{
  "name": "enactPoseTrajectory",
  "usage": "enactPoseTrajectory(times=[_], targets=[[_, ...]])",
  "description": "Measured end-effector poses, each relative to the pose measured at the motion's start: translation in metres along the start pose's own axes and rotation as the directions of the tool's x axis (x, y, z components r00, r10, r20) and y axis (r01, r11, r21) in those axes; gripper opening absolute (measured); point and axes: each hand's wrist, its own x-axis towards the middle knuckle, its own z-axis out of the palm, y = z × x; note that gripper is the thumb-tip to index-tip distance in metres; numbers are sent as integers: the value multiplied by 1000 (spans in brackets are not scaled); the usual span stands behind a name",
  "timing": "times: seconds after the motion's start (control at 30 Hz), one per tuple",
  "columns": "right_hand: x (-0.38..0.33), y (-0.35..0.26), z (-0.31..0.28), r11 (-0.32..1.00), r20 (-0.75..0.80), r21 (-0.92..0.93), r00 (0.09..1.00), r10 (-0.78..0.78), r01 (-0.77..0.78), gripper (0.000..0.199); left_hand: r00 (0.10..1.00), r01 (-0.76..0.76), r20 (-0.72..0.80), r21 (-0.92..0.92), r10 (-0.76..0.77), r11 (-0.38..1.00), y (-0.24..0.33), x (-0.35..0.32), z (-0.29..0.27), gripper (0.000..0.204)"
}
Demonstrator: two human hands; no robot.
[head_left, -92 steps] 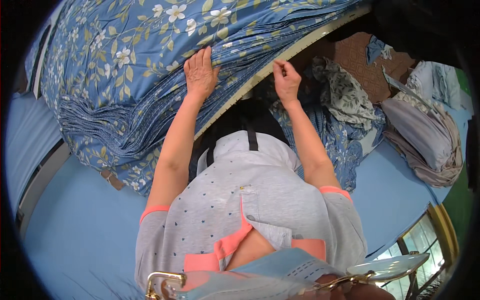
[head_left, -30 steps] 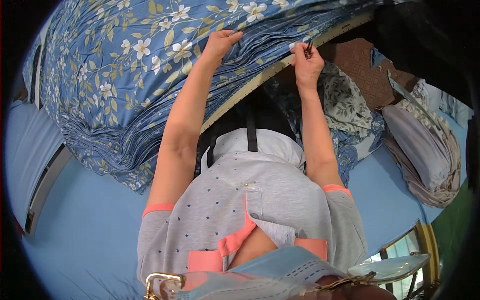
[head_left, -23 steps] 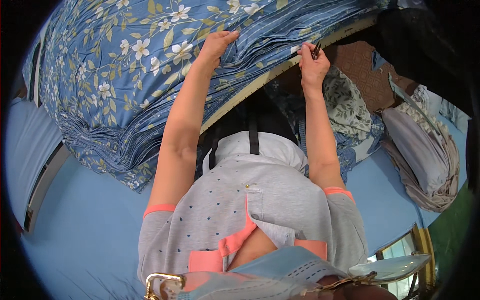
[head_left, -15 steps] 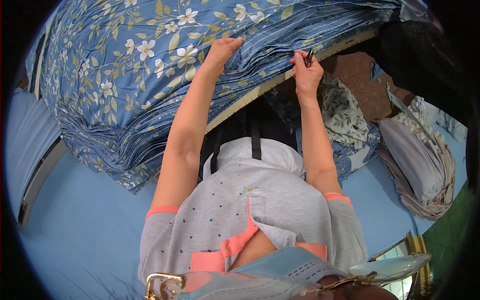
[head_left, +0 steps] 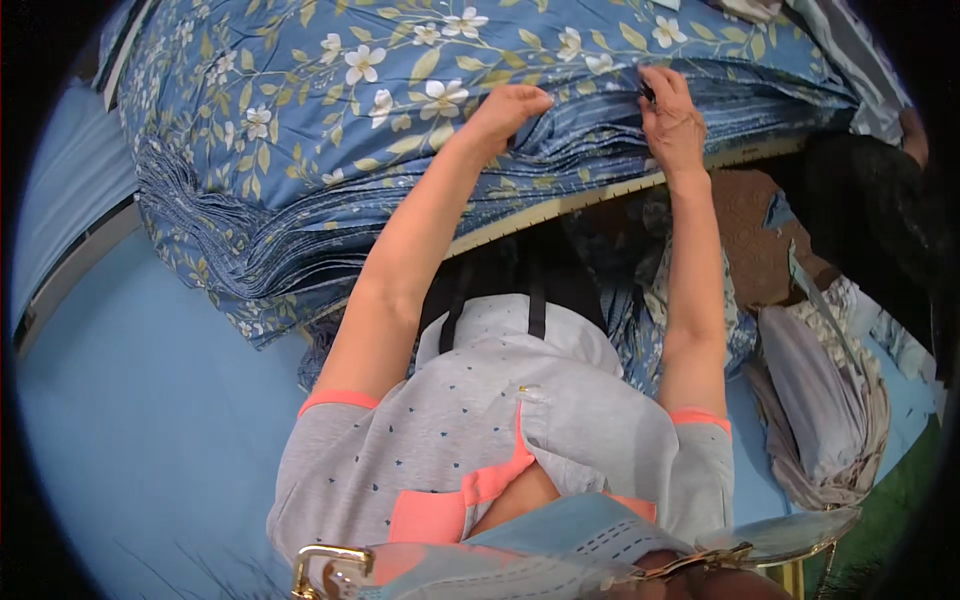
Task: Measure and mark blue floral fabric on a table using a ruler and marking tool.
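Note:
A thick pile of blue floral fabric (head_left: 300,110), with white blossoms and olive leaves, fills the far side in many folded layers. Over its front part, my left hand (head_left: 512,112) is closed in a pinch, thumb against fingers, at a fold of the cloth. My right hand (head_left: 675,125) lies to the right, over the upper edge of the layers. Its curled fingers hold a small black tool (head_left: 648,92), mostly hidden, so its kind does not show. Those fingertips are at the cloth's edge.
A pale measuring strip (head_left: 560,208) runs along the table's front edge. Below right are a brown patterned piece (head_left: 745,235) and a grey-beige fabric bundle (head_left: 815,400). Light blue sheeting (head_left: 150,400) spreads at left. Someone in dark clothing (head_left: 865,200) is at the far right.
My right hand has moved up and right, from the front edge of the layers to their upper edge. My left hand also sits farther right, still pinched. The whole view has shifted slightly.

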Motion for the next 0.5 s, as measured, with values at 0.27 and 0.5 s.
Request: enactPoseTrajectory(times=[0.27, 0.5], targets=[[38, 29, 7, 981, -53, -10, 980, -194, 194, 17, 922, -260, -43, 668, 386, 697, 7, -52, 6, 39], [13, -1, -3, 983, -221, 180, 975, 0, 41, 20, 943, -193, -213, 278, 257, 941, -22, -14, -21, 26]])
